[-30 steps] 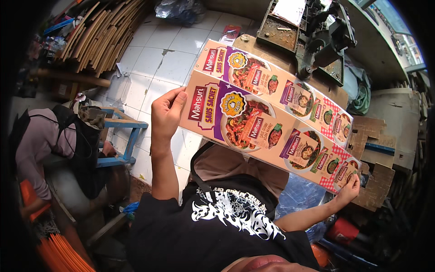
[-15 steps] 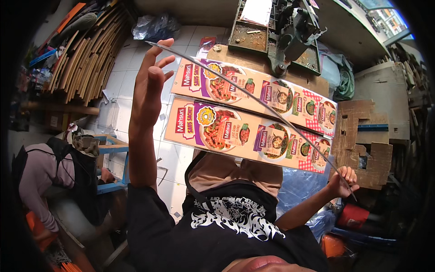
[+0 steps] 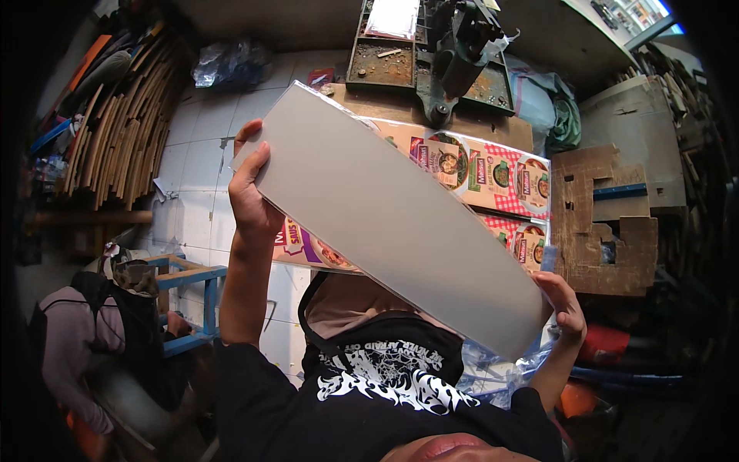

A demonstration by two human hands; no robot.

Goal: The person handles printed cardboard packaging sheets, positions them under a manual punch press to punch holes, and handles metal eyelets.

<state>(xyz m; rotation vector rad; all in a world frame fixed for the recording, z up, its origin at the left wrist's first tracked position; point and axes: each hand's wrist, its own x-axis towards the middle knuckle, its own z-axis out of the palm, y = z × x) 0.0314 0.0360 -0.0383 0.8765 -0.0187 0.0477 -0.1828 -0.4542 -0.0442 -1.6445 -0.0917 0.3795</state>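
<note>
A long, flat sheet of card is held up slantwise in front of the person, its plain grey side facing the camera, running from upper left down to lower right. The left hand grips its upper end, thumb on the grey face and fingers curled round the edge behind. The right hand holds the lower end, fingers wrapped over the corner. Just behind the grey sheet lie more printed sheets, colourful with food pictures and a red check pattern, showing past its upper and lower edges. Beyond them stands a rusty metal machine beside a tray. Brown cardboard pieces sit to the right, a stack of wooden slats leans at the left, and another person crouches at lower left by a blue frame
</note>
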